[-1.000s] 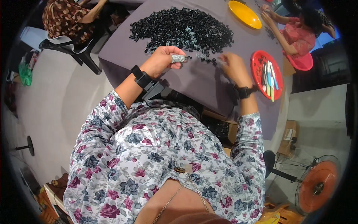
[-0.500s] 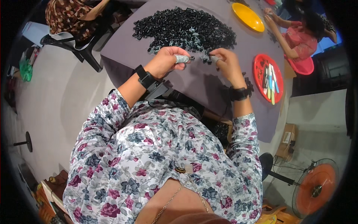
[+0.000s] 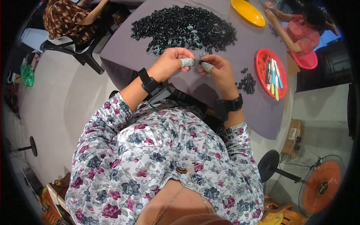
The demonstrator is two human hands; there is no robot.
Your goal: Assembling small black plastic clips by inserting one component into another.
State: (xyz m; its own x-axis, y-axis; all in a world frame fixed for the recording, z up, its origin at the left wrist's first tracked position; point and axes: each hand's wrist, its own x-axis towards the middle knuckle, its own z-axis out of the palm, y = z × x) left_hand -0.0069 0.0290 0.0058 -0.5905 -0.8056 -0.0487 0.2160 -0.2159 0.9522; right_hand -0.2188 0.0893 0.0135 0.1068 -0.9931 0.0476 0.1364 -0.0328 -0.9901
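My left hand (image 3: 173, 63), its thumb wrapped in grey-white tape, is pinched closed just this side of the big pile; what its fingertips hold is too small to make out. Facing it, my right hand (image 3: 219, 70) pinches a small black plastic piece (image 3: 201, 62) between its taped thumb and a finger. The fingertips of both hands almost meet over the cloth. Beyond them spreads a large heap of small black plastic pieces (image 3: 180, 28), with clear scraps along its near side. By my right wrist lies a smaller group of black pieces (image 3: 247, 83).
A grey-purple cloth covers the table (image 3: 262, 116). On the right, a red plate (image 3: 259, 75) holds several knives and black bits. A yellow plate (image 3: 248, 12) lies farther back. Two people sit at the table's far left and far right. A fan (image 3: 322, 185) stands at lower right.
My right hand has drawn back from the heap's near edge and nearer to my left hand. The black piece that stuck out of my left fingers no longer shows there.
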